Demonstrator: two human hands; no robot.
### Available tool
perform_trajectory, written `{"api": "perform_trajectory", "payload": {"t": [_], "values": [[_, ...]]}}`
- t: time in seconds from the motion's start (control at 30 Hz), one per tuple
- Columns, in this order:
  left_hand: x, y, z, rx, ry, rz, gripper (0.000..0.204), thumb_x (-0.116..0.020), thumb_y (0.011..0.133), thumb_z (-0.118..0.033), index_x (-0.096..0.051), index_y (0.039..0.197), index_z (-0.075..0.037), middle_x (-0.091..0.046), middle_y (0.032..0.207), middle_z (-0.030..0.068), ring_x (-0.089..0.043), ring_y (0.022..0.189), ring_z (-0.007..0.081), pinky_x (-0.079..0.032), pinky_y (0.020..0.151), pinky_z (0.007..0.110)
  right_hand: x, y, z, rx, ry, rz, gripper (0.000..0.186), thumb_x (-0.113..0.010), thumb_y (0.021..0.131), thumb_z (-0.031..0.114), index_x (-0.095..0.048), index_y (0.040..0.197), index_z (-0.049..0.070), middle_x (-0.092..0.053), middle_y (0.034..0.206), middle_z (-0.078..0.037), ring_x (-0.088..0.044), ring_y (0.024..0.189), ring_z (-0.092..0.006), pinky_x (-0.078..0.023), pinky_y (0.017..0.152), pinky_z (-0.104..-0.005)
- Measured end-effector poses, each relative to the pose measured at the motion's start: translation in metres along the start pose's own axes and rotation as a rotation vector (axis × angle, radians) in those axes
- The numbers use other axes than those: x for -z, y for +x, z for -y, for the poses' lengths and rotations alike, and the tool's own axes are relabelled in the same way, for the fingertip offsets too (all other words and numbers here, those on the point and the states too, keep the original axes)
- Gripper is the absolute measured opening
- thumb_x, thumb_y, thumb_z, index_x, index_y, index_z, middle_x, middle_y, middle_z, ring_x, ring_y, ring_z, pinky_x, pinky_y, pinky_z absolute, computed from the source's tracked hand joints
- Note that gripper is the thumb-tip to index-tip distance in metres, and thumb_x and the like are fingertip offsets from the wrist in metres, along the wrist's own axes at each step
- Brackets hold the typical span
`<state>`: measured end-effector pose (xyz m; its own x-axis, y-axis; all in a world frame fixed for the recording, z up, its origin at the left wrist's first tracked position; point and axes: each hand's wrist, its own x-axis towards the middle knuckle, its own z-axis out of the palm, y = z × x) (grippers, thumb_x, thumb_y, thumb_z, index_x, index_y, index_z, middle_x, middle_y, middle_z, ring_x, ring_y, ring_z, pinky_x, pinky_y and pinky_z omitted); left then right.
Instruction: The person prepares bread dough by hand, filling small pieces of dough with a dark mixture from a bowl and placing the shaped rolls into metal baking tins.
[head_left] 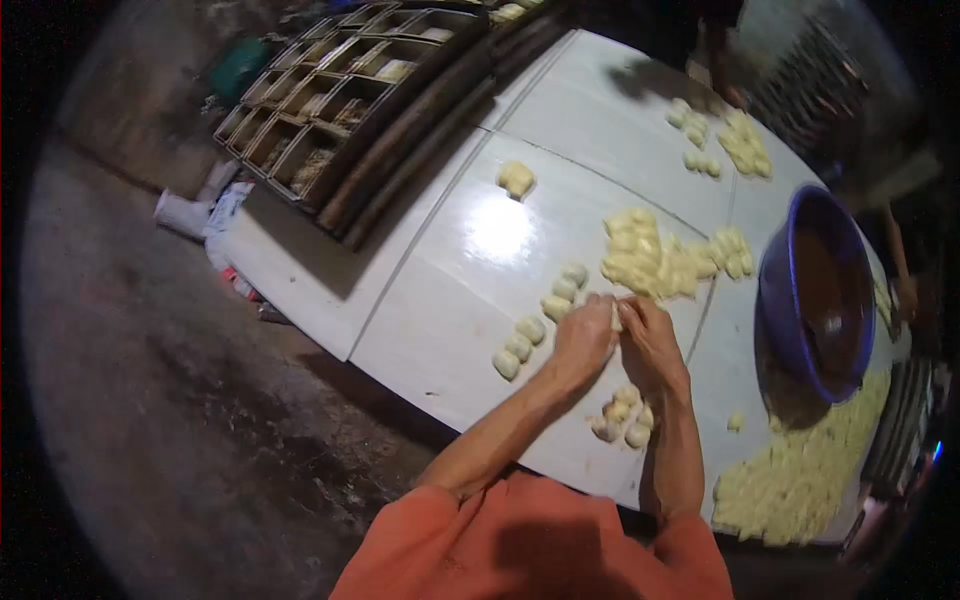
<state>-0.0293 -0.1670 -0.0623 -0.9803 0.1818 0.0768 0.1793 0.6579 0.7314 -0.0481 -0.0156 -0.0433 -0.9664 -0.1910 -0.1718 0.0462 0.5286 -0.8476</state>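
Observation:
My left hand [585,334] and my right hand [652,336] meet over the white table, fingers closed on a small pale piece of dough [616,318]. Just left of my left hand, smooth rounded dough balls [519,347] lie in a short diagonal row, with several more dough balls [563,291] beyond them. Between my forearms sits a small cluster of filled-looking dough pieces [627,412]. Past my fingertips spreads a pile of yellowish dough lumps [634,252], with another clump of dough [731,252] to its right.
A purple basin [788,290] holding something brown stands at the right. Many flattened dough pieces [800,475] cover the near right corner. Metal tins [303,160] and dark bars [400,140] occupy the far left edge. Another person's arm [900,265] shows beyond the basin.

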Motion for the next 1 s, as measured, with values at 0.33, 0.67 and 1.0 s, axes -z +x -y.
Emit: {"api": "perform_trajectory", "payload": {"t": [0.33,0.67,1.0], "values": [[0.148,-0.019,0.009,0.001,-0.040,-0.163,0.045,-0.073,0.077,-0.022,-0.062,0.116,-0.004,-0.065,0.105,0.0189,-0.066,0.091,0.0391,-0.054,0.080,0.045,-0.050,0.038,0.088,0.143,0.363,0.128,0.023,-0.059,0.099,0.021,-0.062,0.106,-0.001,-0.063,0.088,-0.004,-0.057,0.078,-0.0107,-0.049,0.067,-0.0263],[0.411,-0.005,0.086,0.120,0.446,-0.372,0.041,-0.070,0.076,-0.025,-0.067,0.115,-0.012,-0.070,0.103,0.0147,-0.068,0.094,0.0345,-0.053,0.082,0.045,-0.186,0.154,0.331,0.650,0.076,0.155,0.029,-0.061,0.094,0.030,-0.067,0.102,0.002,-0.069,0.089,-0.020,-0.068,0.081,-0.0354,-0.054,0.075,-0.0431],[0.441,0.035,0.182,0.060,0.735,-0.089,0.049,-0.077,0.079,-0.035,-0.065,0.121,-0.014,-0.072,0.102,0.0149,-0.067,0.099,0.0338,-0.051,0.084,0.047,-0.158,0.174,0.324,0.770,-0.290,-0.090,0.034,-0.063,0.096,0.033,-0.069,0.118,0.007,-0.074,0.098,-0.014,-0.071,0.083,-0.0251,-0.056,0.075,-0.0349]]}}
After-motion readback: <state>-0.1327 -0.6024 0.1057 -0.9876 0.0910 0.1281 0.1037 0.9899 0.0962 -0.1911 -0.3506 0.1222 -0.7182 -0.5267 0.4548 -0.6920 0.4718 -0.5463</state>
